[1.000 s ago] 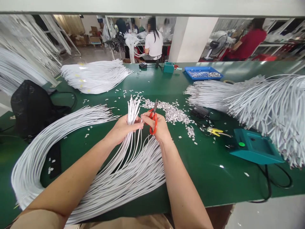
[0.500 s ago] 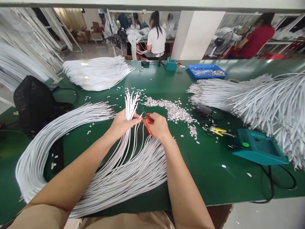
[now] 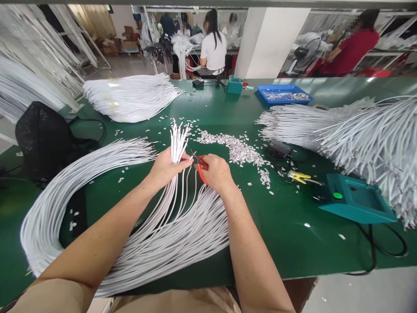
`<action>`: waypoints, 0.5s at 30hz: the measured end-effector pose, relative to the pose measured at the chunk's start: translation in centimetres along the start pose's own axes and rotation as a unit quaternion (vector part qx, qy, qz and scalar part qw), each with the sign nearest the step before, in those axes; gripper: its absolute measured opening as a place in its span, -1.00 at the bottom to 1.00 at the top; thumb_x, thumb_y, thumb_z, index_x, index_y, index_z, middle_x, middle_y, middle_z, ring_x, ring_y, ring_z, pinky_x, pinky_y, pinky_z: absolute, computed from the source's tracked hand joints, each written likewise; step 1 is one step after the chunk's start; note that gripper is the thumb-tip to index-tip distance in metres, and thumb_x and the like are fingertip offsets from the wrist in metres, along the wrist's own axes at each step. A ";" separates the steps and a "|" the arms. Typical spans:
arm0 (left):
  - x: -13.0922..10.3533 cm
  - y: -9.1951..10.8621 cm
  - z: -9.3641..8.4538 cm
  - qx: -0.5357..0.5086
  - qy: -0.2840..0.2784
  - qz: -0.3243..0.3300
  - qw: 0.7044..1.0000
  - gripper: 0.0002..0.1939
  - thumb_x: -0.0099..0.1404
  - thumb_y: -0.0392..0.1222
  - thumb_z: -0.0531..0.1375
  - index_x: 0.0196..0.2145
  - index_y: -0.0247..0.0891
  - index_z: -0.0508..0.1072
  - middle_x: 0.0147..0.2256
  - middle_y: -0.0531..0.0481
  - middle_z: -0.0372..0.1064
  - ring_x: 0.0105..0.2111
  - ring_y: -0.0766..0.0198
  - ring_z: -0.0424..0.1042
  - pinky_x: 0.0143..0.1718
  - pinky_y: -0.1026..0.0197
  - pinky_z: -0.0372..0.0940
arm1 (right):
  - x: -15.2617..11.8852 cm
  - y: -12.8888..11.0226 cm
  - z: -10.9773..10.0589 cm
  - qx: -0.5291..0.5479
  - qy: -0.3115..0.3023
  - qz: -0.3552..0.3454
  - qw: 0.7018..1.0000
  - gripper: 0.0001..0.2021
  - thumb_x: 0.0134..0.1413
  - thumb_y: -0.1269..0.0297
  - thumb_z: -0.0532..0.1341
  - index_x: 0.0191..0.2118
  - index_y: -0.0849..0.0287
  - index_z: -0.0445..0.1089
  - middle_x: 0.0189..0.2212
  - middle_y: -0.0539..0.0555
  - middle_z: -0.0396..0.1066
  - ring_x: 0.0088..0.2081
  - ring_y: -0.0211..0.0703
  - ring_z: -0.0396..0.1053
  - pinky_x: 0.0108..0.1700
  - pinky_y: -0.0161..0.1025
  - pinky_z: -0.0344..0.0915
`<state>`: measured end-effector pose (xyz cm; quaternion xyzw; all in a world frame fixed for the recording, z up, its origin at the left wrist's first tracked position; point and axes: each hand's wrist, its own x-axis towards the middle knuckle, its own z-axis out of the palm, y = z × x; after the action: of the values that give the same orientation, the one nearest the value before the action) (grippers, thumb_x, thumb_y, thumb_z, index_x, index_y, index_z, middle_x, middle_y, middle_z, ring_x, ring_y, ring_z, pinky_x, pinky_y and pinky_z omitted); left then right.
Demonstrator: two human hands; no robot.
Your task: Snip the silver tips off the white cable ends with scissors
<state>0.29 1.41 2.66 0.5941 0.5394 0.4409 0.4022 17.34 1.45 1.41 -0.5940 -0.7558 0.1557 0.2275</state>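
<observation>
My left hand [image 3: 167, 168] is closed round a bunch of white cables [image 3: 178, 141], whose ends point up and away from me. One cable is singled out between its thumb and fingertips. In my right hand [image 3: 217, 174] is a pair of scissors-like cutters with orange handles [image 3: 201, 176]. Their dark blades are spread and sit right beside the tip of the singled-out cable; whether they touch it I cannot tell. The held cables run down into a large curved bundle of white cables [image 3: 169, 243] lying under my wrists.
Small silvery-white scraps [image 3: 243, 152] are heaped beyond my right hand. Cable bundles lie at the far left [image 3: 130, 98] and right [image 3: 365, 126]. A teal device [image 3: 361, 198], yellow-handled tool [image 3: 298, 177], black bag [image 3: 42, 143] and blue tray [image 3: 283, 101] share the green table. People sit beyond.
The cutters have shifted slightly, with their blades now wider apart and nearer the cable tip. My left hand keeps its hold on the bunch. The camera view has tilted a little.
</observation>
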 end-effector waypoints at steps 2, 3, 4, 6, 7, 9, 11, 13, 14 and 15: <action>0.1 -0.1 0.0 -0.002 0.003 -0.006 1.000 -0.75 0.02 -0.12 0.37 -0.40 -0.28 0.44 -0.37 0.03 0.42 -0.51 0.37 0.29 -0.44 0.25 0.18 | 0.1 0.0 0.1 -0.001 0.001 0.000 1.000 -0.79 0.16 0.25 0.17 -0.47 0.18 0.38 -0.40 0.05 0.39 -0.40 -0.23 0.27 -0.40 -0.29 0.06; 0.1 -0.2 0.0 -0.006 0.004 -0.010 1.000 -0.75 0.02 -0.11 0.37 -0.39 -0.28 0.44 -0.38 0.03 0.43 -0.52 0.37 0.28 -0.45 0.25 0.18 | 0.1 0.1 0.2 -0.002 0.002 0.000 1.000 -0.78 0.17 0.23 0.18 -0.48 0.18 0.38 -0.41 0.05 0.38 -0.40 -0.23 0.27 -0.41 -0.29 0.06; 0.2 -0.3 0.0 -0.010 0.005 -0.013 1.000 -0.74 0.03 -0.11 0.37 -0.38 -0.28 0.44 -0.40 0.04 0.43 -0.53 0.38 0.27 -0.46 0.25 0.17 | 0.1 0.1 0.2 -0.003 0.002 -0.001 1.000 -0.77 0.16 0.23 0.18 -0.48 0.18 0.37 -0.41 0.05 0.38 -0.41 -0.24 0.25 -0.41 -0.29 0.06; 0.3 -0.7 0.0 -0.019 0.009 -0.013 1.000 -0.74 0.04 -0.10 0.37 -0.37 -0.28 0.44 -0.42 0.04 0.44 -0.54 0.38 0.27 -0.47 0.26 0.17 | 0.1 0.1 0.3 -0.002 0.003 -0.004 1.000 -0.78 0.16 0.23 0.18 -0.49 0.18 0.36 -0.42 0.04 0.37 -0.43 -0.25 0.23 -0.42 -0.29 0.05; 0.3 -0.8 0.0 -0.025 0.010 -0.013 1.000 -0.73 0.04 -0.10 0.37 -0.37 -0.28 0.44 -0.42 0.03 0.44 -0.54 0.37 0.29 -0.47 0.26 0.17 | 0.1 0.1 0.3 -0.001 0.005 -0.006 1.000 -0.78 0.15 0.24 0.19 -0.49 0.18 0.35 -0.42 0.04 0.37 -0.44 -0.26 0.22 -0.42 -0.30 0.05; 0.3 -0.9 0.0 -0.046 0.011 -0.019 0.999 -0.72 0.02 -0.11 0.38 -0.37 -0.29 0.43 -0.41 0.01 0.47 -0.50 0.33 0.35 -0.46 0.26 0.19 | 0.1 0.0 0.4 0.005 0.009 -0.008 1.000 -0.78 0.14 0.25 0.20 -0.50 0.18 0.33 -0.43 0.03 0.36 -0.44 -0.26 0.20 -0.42 -0.30 0.04; 0.3 -0.7 0.1 -0.078 0.007 -0.029 0.997 -0.71 0.00 -0.14 0.38 -0.38 -0.29 0.40 -0.40 -0.02 0.49 -0.45 0.29 0.41 -0.44 0.25 0.23 | 0.1 0.0 0.5 0.016 0.015 -0.011 1.000 -0.77 0.13 0.27 0.20 -0.52 0.18 0.32 -0.44 0.03 0.35 -0.44 -0.27 0.19 -0.42 -0.30 0.04; 0.2 -0.4 0.2 -0.108 0.002 -0.042 0.993 -0.70 -0.02 -0.16 0.38 -0.39 -0.28 0.37 -0.41 -0.02 0.49 -0.42 0.25 0.45 -0.41 0.24 0.26 | 0.1 0.1 0.7 0.030 0.021 -0.017 0.999 -0.76 0.14 0.27 0.19 -0.54 0.18 0.30 -0.45 0.03 0.34 -0.45 -0.28 0.18 -0.42 -0.30 0.04; 0.2 -0.3 0.2 -0.116 0.000 -0.047 0.992 -0.70 -0.02 -0.16 0.38 -0.39 -0.28 0.36 -0.42 -0.02 0.49 -0.42 0.24 0.46 -0.39 0.22 0.27 | 0.1 0.1 0.7 0.037 0.023 -0.019 0.999 -0.75 0.14 0.27 0.19 -0.55 0.18 0.30 -0.45 0.03 0.34 -0.45 -0.28 0.18 -0.41 -0.30 0.04; 0.2 -0.3 0.2 -0.119 -0.002 -0.049 0.992 -0.70 -0.02 -0.16 0.38 -0.40 -0.28 0.36 -0.43 -0.02 0.49 -0.42 0.23 0.46 -0.37 0.21 0.29 | 0.1 0.3 0.7 0.044 0.022 -0.018 0.999 -0.75 0.12 0.27 0.20 -0.55 0.18 0.30 -0.46 0.03 0.34 -0.45 -0.28 0.17 -0.41 -0.29 0.03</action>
<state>0.43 1.67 2.34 0.5154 0.5107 0.4803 0.4928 17.15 1.64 0.65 -0.5730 -0.7534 0.1717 0.2732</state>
